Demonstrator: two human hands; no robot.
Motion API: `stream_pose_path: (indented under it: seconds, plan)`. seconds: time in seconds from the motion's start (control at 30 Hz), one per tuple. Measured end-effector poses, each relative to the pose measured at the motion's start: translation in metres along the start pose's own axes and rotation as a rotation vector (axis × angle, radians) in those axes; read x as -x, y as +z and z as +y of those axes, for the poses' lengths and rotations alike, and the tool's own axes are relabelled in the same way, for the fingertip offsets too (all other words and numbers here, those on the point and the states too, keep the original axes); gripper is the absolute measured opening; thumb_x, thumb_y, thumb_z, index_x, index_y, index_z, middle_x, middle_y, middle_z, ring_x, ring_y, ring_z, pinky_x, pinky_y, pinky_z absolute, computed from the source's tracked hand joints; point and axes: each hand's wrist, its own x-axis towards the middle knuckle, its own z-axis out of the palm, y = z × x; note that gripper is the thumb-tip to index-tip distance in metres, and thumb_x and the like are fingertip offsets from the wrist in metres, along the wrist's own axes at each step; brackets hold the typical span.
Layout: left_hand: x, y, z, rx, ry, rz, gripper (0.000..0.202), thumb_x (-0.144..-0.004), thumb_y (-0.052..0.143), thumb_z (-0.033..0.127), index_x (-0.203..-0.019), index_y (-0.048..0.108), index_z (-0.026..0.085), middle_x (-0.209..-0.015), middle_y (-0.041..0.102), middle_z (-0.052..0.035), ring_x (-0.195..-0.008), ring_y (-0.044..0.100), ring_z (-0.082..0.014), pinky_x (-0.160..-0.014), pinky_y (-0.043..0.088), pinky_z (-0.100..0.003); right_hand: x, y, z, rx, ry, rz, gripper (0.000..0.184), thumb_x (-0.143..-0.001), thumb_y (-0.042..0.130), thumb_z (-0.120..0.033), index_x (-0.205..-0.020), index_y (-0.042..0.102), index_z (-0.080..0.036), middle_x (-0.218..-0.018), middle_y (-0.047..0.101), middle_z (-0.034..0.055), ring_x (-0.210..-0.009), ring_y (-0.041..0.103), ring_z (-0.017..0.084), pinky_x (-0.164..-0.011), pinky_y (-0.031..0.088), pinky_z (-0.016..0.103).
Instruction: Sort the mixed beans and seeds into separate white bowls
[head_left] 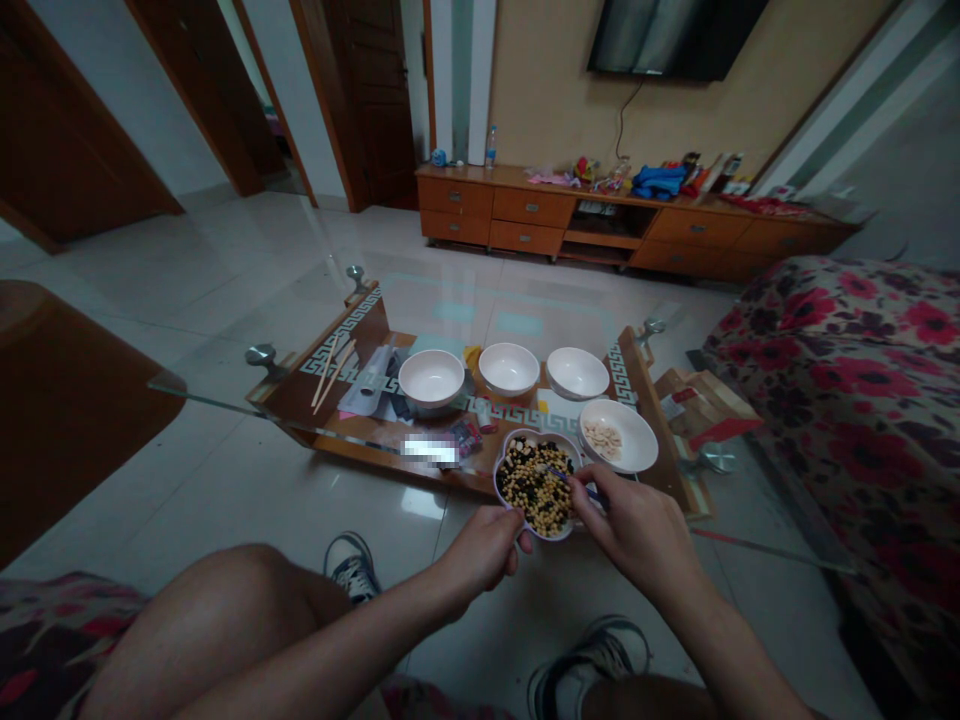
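Observation:
My left hand (499, 545) grips the near rim of a flower-shaped bowl (498, 497) with a pale lilac edge, thumb on top. Yellow and black beans (538, 487) fill it, with a few pale pieces among them. Between the thumb and fingers of my right hand (634, 520) is a slim blue utensil (556, 472). Its tip reaches into the beans; its exact kind is too small to tell. Just beyond, a white bowl (637, 435) contains several pale, flat pieces (603, 440) that look like split nuts or seeds.
Three more white bowls, a left one (432, 378), a middle one (508, 369) and a right one (577, 372), stand on the glass table (420, 300). Chopsticks (334, 377) lie at left. A paper bag (705, 405) is at right, beside the flowered sofa (817, 320).

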Motion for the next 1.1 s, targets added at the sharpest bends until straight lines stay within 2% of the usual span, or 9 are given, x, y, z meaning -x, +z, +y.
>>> stream_pose_path:
  seconds: [0.17, 0.3, 0.57, 0.9, 1.1]
  plan:
    - [0.001, -0.001, 0.001, 0.004, -0.014, 0.007, 0.039, -0.091, 0.037, 0.046, -0.069, 0.055, 0.019, -0.040, 0.041, 0.0049, -0.030, 0.024, -0.0077, -0.034, 0.016, -0.020, -0.001, -0.006, 0.011, 0.077, 0.162, 0.080, 0.027, -0.093, 0.049, -0.043, -0.091, 0.068, -0.025, -0.064, 0.071, 0.0010, -0.056, 0.067, 0.018, -0.050, 0.030, 0.025]
    - [0.001, -0.003, 0.000, 0.005, -0.015, 0.001, 0.040, -0.091, 0.037, 0.047, -0.068, 0.055, 0.019, -0.039, 0.040, 0.0049, -0.030, 0.024, -0.0075, -0.035, 0.016, -0.020, -0.003, -0.012, 0.016, 0.129, 0.313, 0.145, 0.025, -0.090, 0.054, -0.044, -0.089, 0.070, -0.025, -0.066, 0.071, 0.0022, -0.055, 0.064, 0.018, -0.050, 0.028, 0.025]
    - [0.001, -0.004, 0.000, -0.012, -0.024, 0.003, 0.043, -0.092, 0.035, 0.050, -0.069, 0.053, 0.020, -0.040, 0.040, 0.0051, -0.030, 0.025, -0.0077, -0.036, 0.015, -0.021, -0.006, -0.024, 0.013, 0.219, 0.596, 0.168, 0.031, -0.091, 0.050, -0.047, -0.095, 0.071, -0.025, -0.066, 0.066, 0.0064, -0.054, 0.055, 0.018, -0.052, 0.024, 0.026]
    - [0.004, -0.004, 0.003, 0.011, -0.037, -0.001, 0.041, -0.092, 0.035, 0.048, -0.068, 0.053, 0.019, -0.039, 0.039, 0.0055, -0.030, 0.023, -0.0072, -0.035, 0.014, -0.020, -0.007, -0.026, 0.011, 0.230, 0.672, 0.135, 0.034, -0.091, 0.048, -0.049, -0.098, 0.071, -0.025, -0.065, 0.064, 0.0071, -0.054, 0.052, 0.019, -0.051, 0.023, 0.027]
    - [0.002, -0.004, -0.001, -0.003, -0.016, -0.003, 0.044, -0.091, 0.036, 0.053, -0.068, 0.054, 0.019, -0.038, 0.039, 0.0053, -0.029, 0.024, -0.0074, -0.035, 0.015, -0.020, -0.007, -0.024, 0.010, 0.176, 0.624, 0.149, 0.031, -0.090, 0.051, -0.047, -0.095, 0.072, -0.024, -0.067, 0.067, 0.0066, -0.054, 0.056, 0.018, -0.052, 0.026, 0.027]
